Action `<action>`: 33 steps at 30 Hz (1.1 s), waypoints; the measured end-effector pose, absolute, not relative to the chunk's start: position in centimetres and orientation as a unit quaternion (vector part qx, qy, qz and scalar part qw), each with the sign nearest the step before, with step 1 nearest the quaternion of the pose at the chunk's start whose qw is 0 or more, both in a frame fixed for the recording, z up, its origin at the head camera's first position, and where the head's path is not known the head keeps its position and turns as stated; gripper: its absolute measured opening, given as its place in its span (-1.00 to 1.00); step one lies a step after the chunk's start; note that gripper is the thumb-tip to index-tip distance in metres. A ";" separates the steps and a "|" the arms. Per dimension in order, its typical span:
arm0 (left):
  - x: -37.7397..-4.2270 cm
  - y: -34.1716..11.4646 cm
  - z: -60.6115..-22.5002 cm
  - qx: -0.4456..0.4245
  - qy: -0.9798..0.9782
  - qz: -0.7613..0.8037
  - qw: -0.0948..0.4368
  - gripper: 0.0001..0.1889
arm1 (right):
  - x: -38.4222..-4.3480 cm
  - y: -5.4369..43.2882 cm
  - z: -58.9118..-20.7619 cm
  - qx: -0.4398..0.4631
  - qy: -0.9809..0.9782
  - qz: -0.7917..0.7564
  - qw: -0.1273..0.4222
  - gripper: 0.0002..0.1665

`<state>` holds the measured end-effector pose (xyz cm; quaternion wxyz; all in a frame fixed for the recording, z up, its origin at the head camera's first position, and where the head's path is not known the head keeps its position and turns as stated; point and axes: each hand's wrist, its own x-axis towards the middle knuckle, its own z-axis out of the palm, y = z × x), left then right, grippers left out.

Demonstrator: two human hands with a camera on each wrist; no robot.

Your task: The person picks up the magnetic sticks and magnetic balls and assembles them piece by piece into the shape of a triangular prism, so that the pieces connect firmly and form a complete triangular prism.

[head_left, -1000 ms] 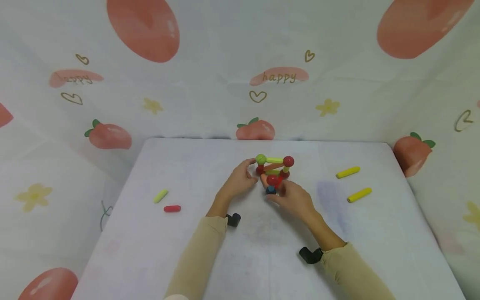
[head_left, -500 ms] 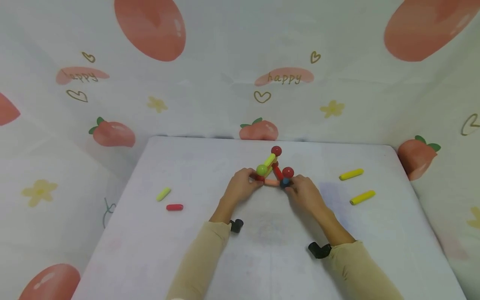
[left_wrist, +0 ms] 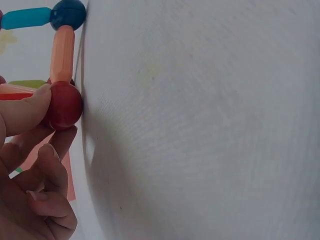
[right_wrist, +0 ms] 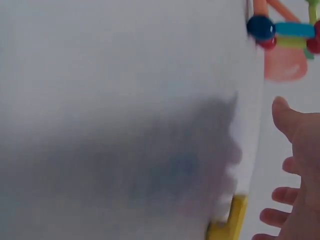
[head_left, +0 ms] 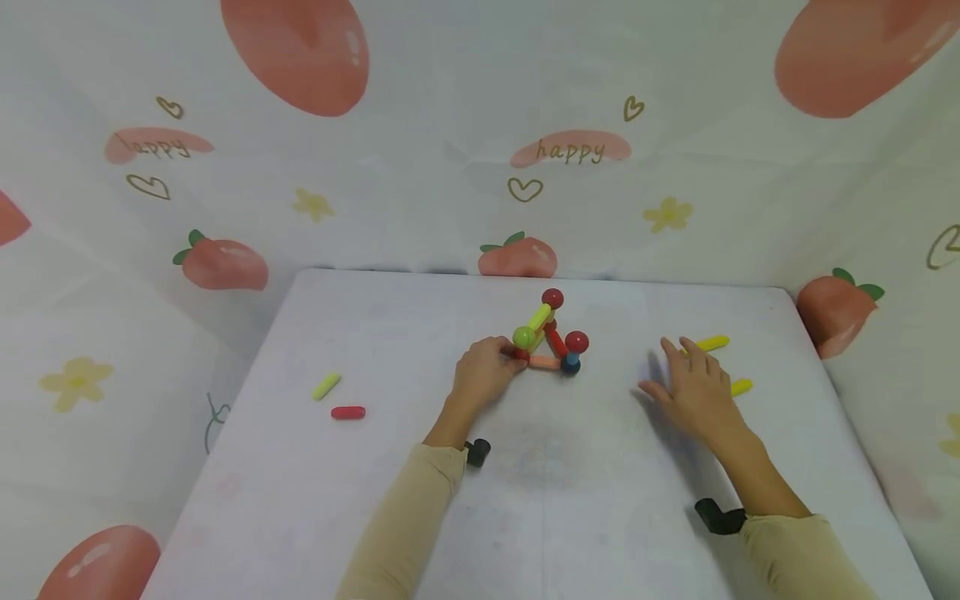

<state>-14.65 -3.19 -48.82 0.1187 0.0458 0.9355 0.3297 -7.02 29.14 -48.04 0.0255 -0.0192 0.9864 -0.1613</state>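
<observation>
A ball-and-stick structure [head_left: 544,362] of coloured rods and balls stands on the table, with a triangular base and short uprights. My left hand [head_left: 483,375] pinches its red ball [left_wrist: 66,106] at the lower left corner between thumb and fingers. A peach rod [left_wrist: 62,54] runs from that ball to a dark blue ball [left_wrist: 68,14], which carries a blue rod [left_wrist: 26,17]. Off to the right, my right hand [head_left: 696,392] hovers with fingers spread and holds nothing. It partly covers two yellow rods, the far one [head_left: 714,342] and the near one [head_left: 741,387].
On the left of the table [head_left: 525,517] lie a short yellow-green rod [head_left: 326,387] and a red rod [head_left: 348,412]. A white cloth backdrop [head_left: 420,167] printed with fruit rises behind the table's back edge.
The structure has turned and been set with its peach rod toward me. My left hand has taken hold of the red corner ball. My right hand has let go and moved right toward the yellow rods.
</observation>
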 end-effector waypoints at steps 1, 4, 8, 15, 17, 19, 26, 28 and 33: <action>-14.6 -3.2 -48.8 0.046 0.936 0.327 0.117 -0.72 | -6.7 30.0 -48.1 -0.015 0.986 -0.163 0.029 -0.02; -14.6 -3.2 -48.8 0.047 0.938 0.324 0.113 -0.72 | -5.8 32.5 -48.4 -0.002 0.985 -0.165 0.044 0.01; -14.6 -3.2 -48.8 0.048 0.939 0.321 0.112 -0.72 | -4.6 35.0 -48.9 0.022 0.984 -0.165 0.067 0.05; -14.6 -3.1 -48.7 0.045 0.941 0.315 0.118 -0.71 | -3.2 36.9 -49.0 0.032 0.985 -0.149 0.081 -0.06; -14.6 -3.1 -48.7 0.044 0.941 0.314 0.119 -0.71 | -3.0 37.0 -48.9 0.028 0.988 -0.137 0.072 -0.18; -14.6 -3.1 -48.6 0.043 0.941 0.314 0.120 -0.71 | -3.0 37.1 -48.9 0.023 0.990 -0.124 0.058 -0.33; -14.6 -2.9 -48.5 0.043 0.940 0.315 0.121 -0.73 | -3.3 36.5 -49.3 -0.010 0.992 -0.123 -0.015 -0.67; -14.7 -2.8 -48.5 0.045 0.941 0.314 0.121 -0.73 | -3.7 36.0 -49.3 -0.030 0.990 -0.131 -0.045 -0.68; -14.7 -2.8 -48.5 0.036 0.944 0.306 0.121 -0.73 | -5.8 33.0 -47.7 -0.082 0.969 -0.201 -0.115 -0.68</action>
